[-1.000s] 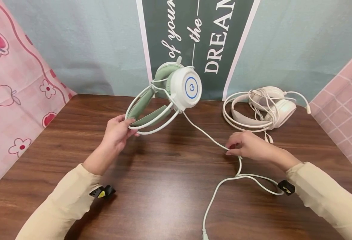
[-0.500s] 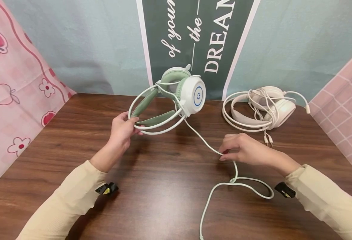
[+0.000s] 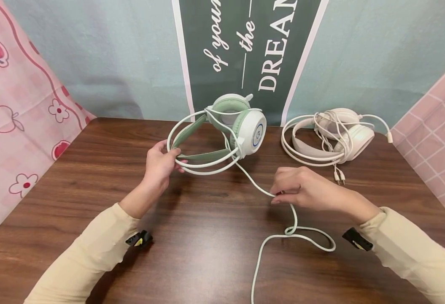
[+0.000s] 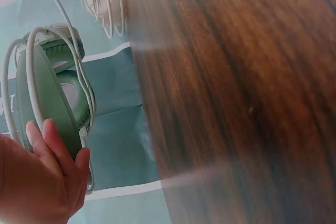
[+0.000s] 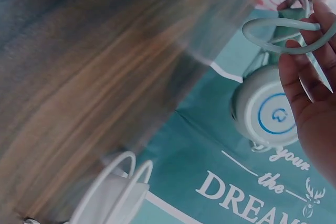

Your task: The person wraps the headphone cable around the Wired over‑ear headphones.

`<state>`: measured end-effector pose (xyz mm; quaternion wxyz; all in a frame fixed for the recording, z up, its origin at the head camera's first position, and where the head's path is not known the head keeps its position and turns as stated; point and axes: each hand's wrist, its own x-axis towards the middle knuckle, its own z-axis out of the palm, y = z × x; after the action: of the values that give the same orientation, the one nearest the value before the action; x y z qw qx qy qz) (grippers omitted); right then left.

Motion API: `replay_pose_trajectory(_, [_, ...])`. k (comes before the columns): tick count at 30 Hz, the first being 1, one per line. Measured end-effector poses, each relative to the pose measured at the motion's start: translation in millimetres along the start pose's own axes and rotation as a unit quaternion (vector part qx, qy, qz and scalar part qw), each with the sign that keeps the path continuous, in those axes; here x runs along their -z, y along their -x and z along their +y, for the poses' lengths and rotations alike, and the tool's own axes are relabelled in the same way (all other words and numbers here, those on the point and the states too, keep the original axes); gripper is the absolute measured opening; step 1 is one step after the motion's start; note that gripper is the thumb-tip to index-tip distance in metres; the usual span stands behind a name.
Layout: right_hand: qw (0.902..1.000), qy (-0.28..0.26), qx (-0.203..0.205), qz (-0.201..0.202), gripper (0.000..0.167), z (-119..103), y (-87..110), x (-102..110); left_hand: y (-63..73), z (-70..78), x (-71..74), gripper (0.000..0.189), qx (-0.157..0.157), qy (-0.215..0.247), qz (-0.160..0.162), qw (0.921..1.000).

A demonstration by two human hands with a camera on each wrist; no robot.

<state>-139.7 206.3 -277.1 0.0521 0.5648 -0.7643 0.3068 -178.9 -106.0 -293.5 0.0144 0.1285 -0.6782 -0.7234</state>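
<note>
A white over-ear headset with green cushions is held tilted over the table, its ear cups toward the back. My left hand grips it by the headband, thumb on the green inner strap. In the left wrist view the fingers lie across the band. From the lower ear cup a pale cable runs to my right hand, which pinches it between thumb and fingers. Past that hand the cable drops to a small loop and runs off the front edge of the view. The right wrist view shows the cable arching over the fingers.
A second headset, pinkish white, lies at the back right with its cable wound round it and its plugs hanging forward. Behind the wooden table hangs a blue-grey cloth with a dark lettered panel. Pink patterned cloths border both sides.
My left hand has moved a little right, and the headset has come lower and right. My right hand has shifted left and slightly down, drawing the cable's loop leftward.
</note>
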Motion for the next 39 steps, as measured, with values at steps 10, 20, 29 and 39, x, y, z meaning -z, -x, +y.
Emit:
replay_pose_trajectory(10, [0.9987, 0.019, 0.027, 0.037, 0.018, -6.0, -7.8, 8.3, 2.4, -0.7, -3.7, 0.041, -0.019, -0.031, -0.003, 0.9993])
replay_pose_trajectory(20, [0.9965, 0.03, 0.034, 0.071, 0.024, -8.9, -16.8, 11.8, 6.9, -2.7, -6.7, 0.04, -0.055, -0.065, -0.005, 0.9963])
replay_pose_trajectory(29, [0.9926, 0.07, 0.033, 0.093, 0.032, -4.9, -15.2, 21.6, 11.0, -1.2, -4.4, 0.04, -0.08, -0.111, -0.026, 0.9902])
replay_pose_trajectory(39, [0.9917, 0.07, 0.026, 0.105, 0.03, -3.1, -15.1, 21.4, 18.6, 1.0, -6.8, 0.042, -0.099, -0.185, -0.05, 0.9765])
